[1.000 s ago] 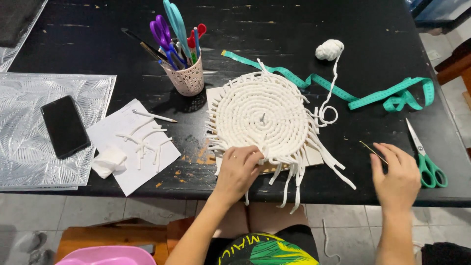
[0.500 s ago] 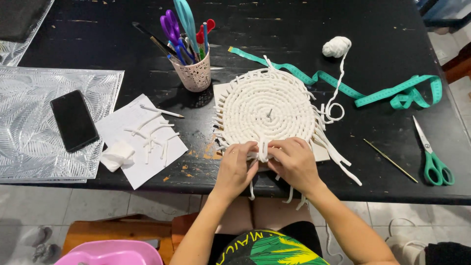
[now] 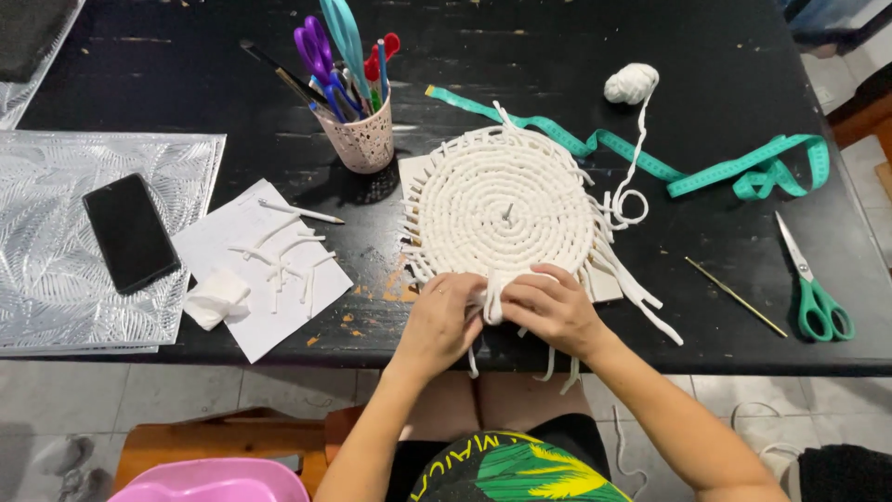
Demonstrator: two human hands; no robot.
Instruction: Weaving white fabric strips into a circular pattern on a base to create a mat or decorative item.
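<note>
My left hand (image 3: 439, 321) and right hand (image 3: 550, 311) meet at the near rim of the round white cord mat (image 3: 504, 206), fingers pinched narrow around a short white cord strand (image 3: 492, 299) that stands up between them at the mat's edge; both hands grip it, though I cannot tell whether a knot is forming under the fingers. The mat lies flat near the front edge of the black table (image 3: 214, 102), on a pale card whose corner shows at its right side. By my judgement the coiled body looks finished, with a full spiral from centre to rim, and fringe pieces already hang along its left, near and right edges, while the far rim shows only a few, so the edging seems partly done. A cord runs from the mat's right side up to a small ball of white cord (image 3: 632, 82). Further right lie a thin crochet hook (image 3: 736, 296) and green-handled scissors (image 3: 810, 284), with a teal measuring tape (image 3: 688, 160) snaking behind the mat. To the left, a sheet of white paper (image 3: 232, 265) carries cut cord pieces, a perforated cup (image 3: 364, 139) holds pens and scissors, and a dark phone (image 3: 130, 232) rests on a silvery mat.
</note>
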